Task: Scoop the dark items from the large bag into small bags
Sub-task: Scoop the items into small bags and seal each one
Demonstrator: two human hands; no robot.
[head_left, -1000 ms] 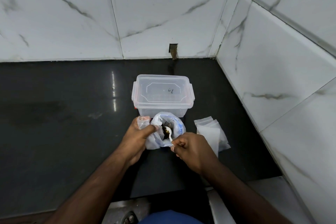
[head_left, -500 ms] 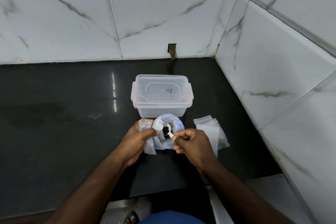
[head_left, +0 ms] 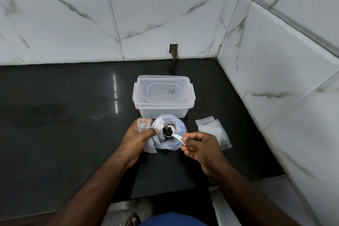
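The large clear bag point(head_left: 178, 130) with blue print stands open on the black counter, in front of the plastic box. My right hand point(head_left: 200, 145) pinches the handle of a small white spoon point(head_left: 174, 135). Its bowl carries dark items point(head_left: 168, 130) and hovers over the large bag's mouth. My left hand point(head_left: 137, 139) grips a small clear bag point(head_left: 144, 124) just left of the large bag, with its mouth held up and open. The large bag's contents are mostly hidden by its folds.
A lidded clear plastic box point(head_left: 163, 95) stands right behind the bags. A pile of spare small zip bags point(head_left: 214, 132) lies to the right. White tiled walls close the counter point(head_left: 64, 115) at the back and right. The counter's front edge runs near my body.
The spoon has come up out of the large bag loaded with dark items, and my right hand has drawn back to the right. My left hand keeps its hold on the small bag.
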